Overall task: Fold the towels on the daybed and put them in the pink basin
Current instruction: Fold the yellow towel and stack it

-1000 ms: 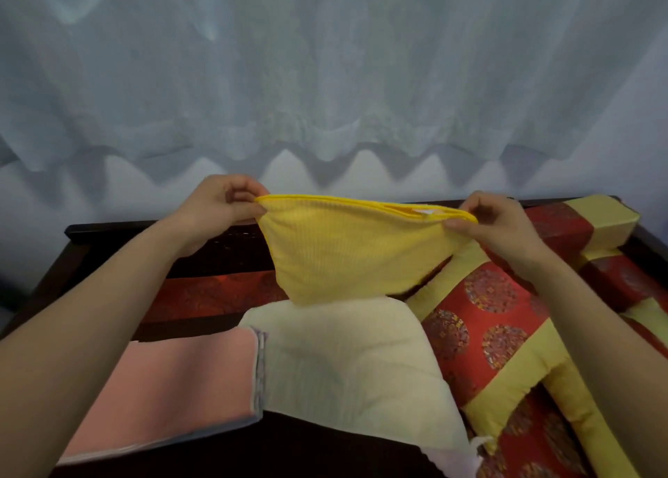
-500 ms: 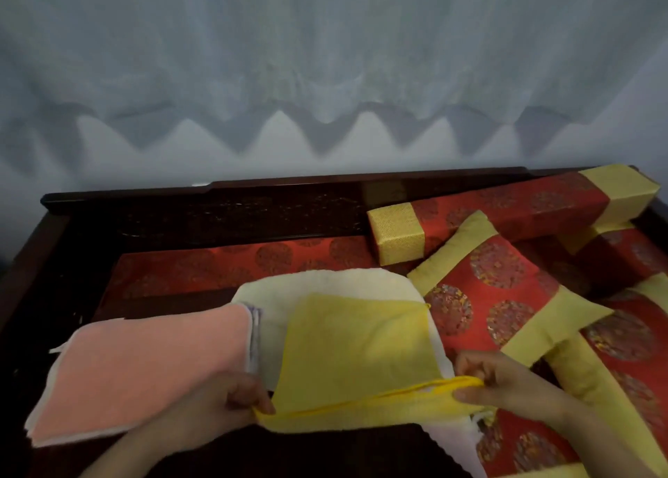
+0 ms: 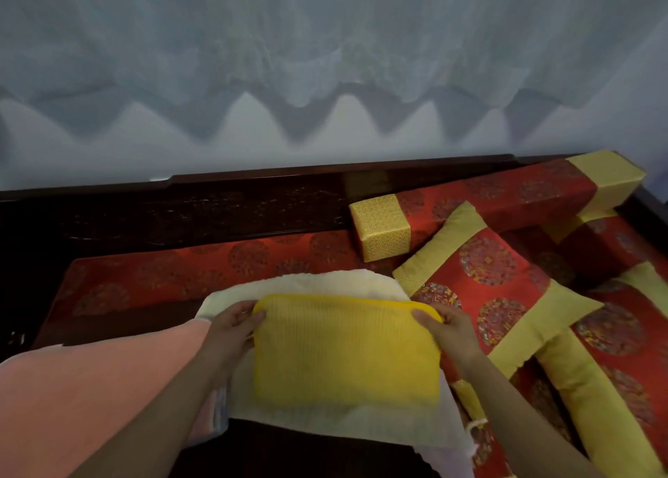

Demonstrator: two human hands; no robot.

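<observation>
A yellow towel [image 3: 347,351], folded into a rectangle, lies on a cream towel [image 3: 325,419] spread over the daybed. My left hand [image 3: 233,327] pinches its far left corner, thumb on top. At the far right corner, my right hand [image 3: 450,329] pinches the fold the same way. A pink towel [image 3: 90,394] lies flat to the left, partly under my left forearm. No pink basin is in view.
The dark wooden daybed back rail [image 3: 253,203] runs across behind the towels. A red and yellow cushion [image 3: 495,289] and a long red bolster [image 3: 506,203] sit to the right. A white lace curtain [image 3: 325,43] hangs behind.
The yellow towel, held up in the air a second ago, came down onto the cream towel. Both hands then carried its near edge away from me, folding it over into a shorter rectangle.
</observation>
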